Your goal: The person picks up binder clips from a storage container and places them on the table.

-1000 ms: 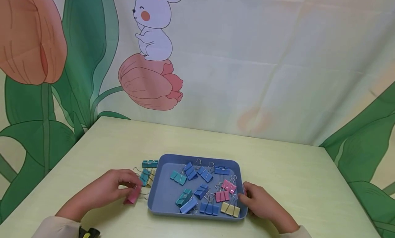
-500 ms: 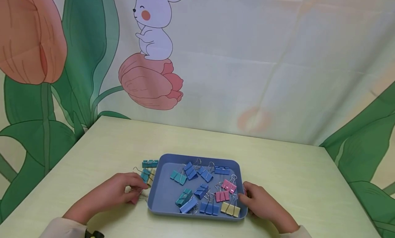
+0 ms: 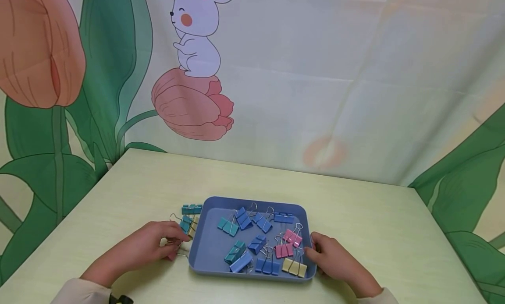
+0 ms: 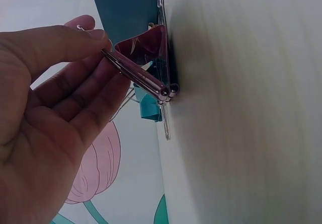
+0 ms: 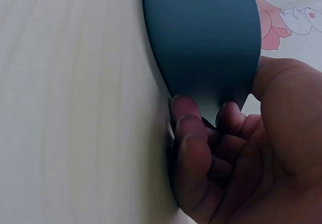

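Note:
Left of the blue tray, my left hand pinches the wire handle of a pink binder clip between thumb and fingers. In the left wrist view the clip's body stands against the tabletop; in the head view the hand mostly covers it. My right hand holds the tray's right wall, thumb over the rim, with its fingers curled at the tray's lower edge. Inside the tray lie several binder clips, among them a blue clip, a green clip, a pink clip and a yellow clip.
Just beyond my left hand, a teal clip and a yellow clip lie close together by the tray's left side. Another teal clip sits farther back. A printed curtain hangs behind the pale table.
Over the first half second my left hand shifted slightly right, and its fingers came to cover more of the pink clip. My right hand and the tray stayed put.

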`<action>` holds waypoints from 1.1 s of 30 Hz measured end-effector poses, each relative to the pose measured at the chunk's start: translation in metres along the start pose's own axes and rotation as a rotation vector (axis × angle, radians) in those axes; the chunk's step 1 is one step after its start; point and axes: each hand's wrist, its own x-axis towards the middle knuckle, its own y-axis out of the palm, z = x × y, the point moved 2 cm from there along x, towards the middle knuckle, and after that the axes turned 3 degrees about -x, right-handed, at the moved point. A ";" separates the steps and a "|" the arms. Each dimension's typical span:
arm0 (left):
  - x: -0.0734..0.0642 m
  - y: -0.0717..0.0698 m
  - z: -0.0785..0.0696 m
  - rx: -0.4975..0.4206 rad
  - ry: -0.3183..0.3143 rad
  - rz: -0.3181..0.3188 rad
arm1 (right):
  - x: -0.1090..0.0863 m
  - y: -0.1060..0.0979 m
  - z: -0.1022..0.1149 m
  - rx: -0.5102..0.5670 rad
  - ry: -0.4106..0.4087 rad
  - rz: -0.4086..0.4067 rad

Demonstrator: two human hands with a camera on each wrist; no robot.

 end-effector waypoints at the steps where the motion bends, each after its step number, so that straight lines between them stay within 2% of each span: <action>1: 0.000 0.000 0.000 0.001 -0.004 -0.003 | 0.000 0.000 0.000 0.000 0.000 0.001; 9: -0.002 -0.002 -0.003 0.008 -0.025 -0.021 | -0.001 0.000 0.001 0.009 0.004 0.001; 14: -0.003 -0.005 -0.010 0.049 -0.013 -0.064 | 0.001 0.000 0.000 -0.001 0.007 -0.002; 18: -0.004 -0.007 -0.018 0.048 -0.009 -0.073 | 0.000 0.000 -0.001 -0.002 0.001 -0.003; 26: 0.002 -0.006 -0.027 -0.063 0.045 -0.046 | 0.000 0.000 -0.002 0.003 -0.022 -0.007; 33: 0.014 0.002 -0.029 -0.248 0.014 0.019 | -0.001 0.000 -0.002 0.005 -0.026 -0.009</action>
